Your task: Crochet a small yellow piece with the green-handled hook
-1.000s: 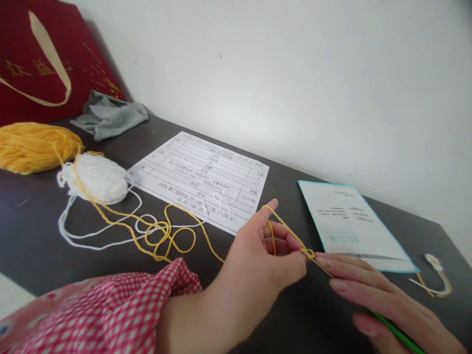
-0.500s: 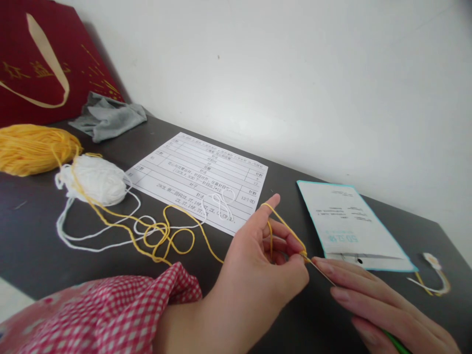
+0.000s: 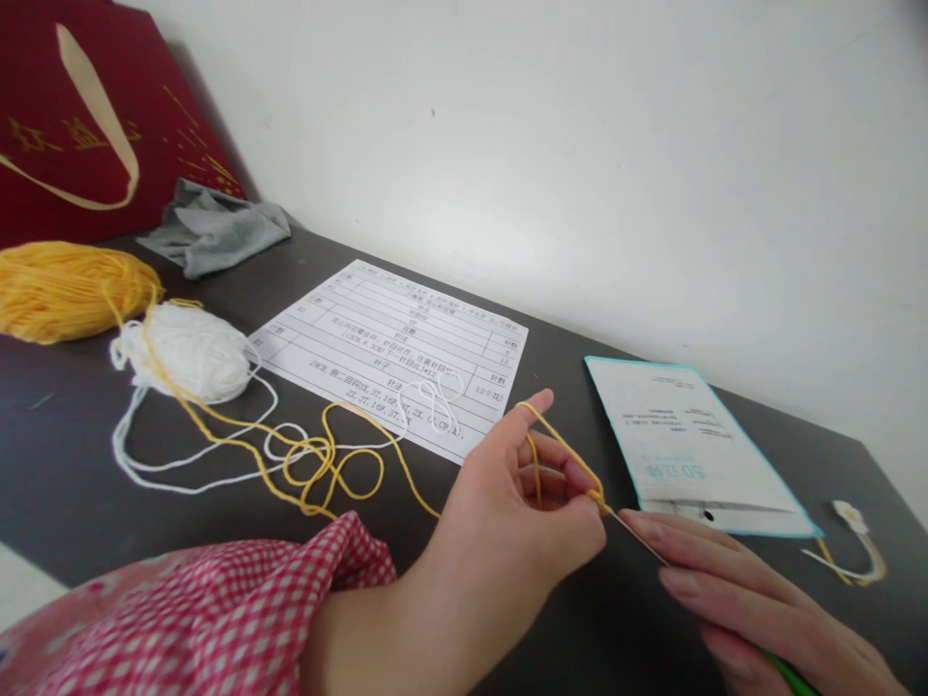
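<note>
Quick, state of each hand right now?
Left hand: closed, pinching yellow yarn, with index finger raised.
Right hand: closed, holding green-handled crochet hook.

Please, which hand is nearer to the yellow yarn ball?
Left. The left hand is to the right of the yellow yarn ball, apart; the right hand is farther right.

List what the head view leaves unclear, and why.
Head view:
Tip of the green-handled metal tool: hidden in yellow yarn loops at the left hand.
Its handle: mostly covered by the right hand, cut by the bottom edge.
Fine print on the flat white turquoise-edged packet: too small.
Yellow yarn skein: cut off by the left edge.
</note>
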A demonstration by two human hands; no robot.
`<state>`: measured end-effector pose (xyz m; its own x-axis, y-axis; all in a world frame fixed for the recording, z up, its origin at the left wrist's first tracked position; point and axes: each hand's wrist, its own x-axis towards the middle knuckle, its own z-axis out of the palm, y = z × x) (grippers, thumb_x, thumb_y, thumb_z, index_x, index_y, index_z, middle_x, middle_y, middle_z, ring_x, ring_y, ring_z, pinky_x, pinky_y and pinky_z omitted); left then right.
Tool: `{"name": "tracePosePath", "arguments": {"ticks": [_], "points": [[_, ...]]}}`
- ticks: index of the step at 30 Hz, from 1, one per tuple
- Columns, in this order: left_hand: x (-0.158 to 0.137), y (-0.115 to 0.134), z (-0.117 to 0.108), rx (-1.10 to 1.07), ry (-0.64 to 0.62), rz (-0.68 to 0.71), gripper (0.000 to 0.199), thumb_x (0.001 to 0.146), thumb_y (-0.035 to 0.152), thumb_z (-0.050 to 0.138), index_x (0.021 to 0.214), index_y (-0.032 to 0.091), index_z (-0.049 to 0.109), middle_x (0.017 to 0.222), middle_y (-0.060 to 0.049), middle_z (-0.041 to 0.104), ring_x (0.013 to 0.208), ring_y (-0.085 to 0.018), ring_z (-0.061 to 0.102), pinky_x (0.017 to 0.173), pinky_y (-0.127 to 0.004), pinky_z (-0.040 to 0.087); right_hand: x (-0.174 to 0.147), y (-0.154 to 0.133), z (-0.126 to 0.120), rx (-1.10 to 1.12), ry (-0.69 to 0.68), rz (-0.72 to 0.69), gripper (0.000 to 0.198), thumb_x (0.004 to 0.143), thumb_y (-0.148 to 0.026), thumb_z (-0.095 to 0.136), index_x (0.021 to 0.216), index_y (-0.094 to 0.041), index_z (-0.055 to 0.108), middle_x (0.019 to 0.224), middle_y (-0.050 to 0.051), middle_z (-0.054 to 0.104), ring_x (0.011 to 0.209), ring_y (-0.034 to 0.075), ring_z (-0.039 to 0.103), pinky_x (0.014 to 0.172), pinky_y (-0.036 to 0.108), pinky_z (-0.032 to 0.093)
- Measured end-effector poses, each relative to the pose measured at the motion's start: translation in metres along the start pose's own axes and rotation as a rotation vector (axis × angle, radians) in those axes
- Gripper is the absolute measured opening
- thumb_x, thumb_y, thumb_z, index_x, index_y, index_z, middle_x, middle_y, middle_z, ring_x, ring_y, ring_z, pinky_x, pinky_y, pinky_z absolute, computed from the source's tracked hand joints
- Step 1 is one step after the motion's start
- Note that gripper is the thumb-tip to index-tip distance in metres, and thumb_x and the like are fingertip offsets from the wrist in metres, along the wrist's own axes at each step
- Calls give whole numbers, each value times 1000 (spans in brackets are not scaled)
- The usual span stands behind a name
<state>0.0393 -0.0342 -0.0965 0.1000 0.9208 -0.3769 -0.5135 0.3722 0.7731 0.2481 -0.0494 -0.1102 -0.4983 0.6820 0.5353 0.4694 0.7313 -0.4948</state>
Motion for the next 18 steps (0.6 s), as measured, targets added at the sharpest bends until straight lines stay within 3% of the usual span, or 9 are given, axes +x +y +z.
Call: {"name": "tracePosePath", "arguments": {"ticks": [3,9,15,18], "points": [[2,0,0,-18,-4,-23,88,59,-3,70,142,14,46,72,8,62,65,-9,60,66,-25,48,4,0,0,15,-50,-78,17,97,-23,63,109,-21,75,120,3,79,110,18,75,99,19,54],[2,-4,0,26,-48,-16,88,61,-3,68,144,15,43,72,9,61,68,-11,60,69,-27,49,-1,5,2,-34,-77,-116,26,95,-24,61,117,-26,74,116,4,80,105,26,77,90,33,64],[2,-6,1,61,-10,13,88,62,-1,68,144,14,42,74,9,59,66,-8,57,64,-24,47,-7,3,1,-108,-66,-161,28,92,-16,62,116,-21,75,122,6,78,110,24,75,97,31,60],[1,-6,2,73,-13,21,88,63,-1,68,145,15,41,75,8,59,67,-8,58,64,-23,47,-8,2,1,-116,-60,-156,29,92,-15,60,116,-23,75,119,6,79,107,25,77,93,32,63]]}}
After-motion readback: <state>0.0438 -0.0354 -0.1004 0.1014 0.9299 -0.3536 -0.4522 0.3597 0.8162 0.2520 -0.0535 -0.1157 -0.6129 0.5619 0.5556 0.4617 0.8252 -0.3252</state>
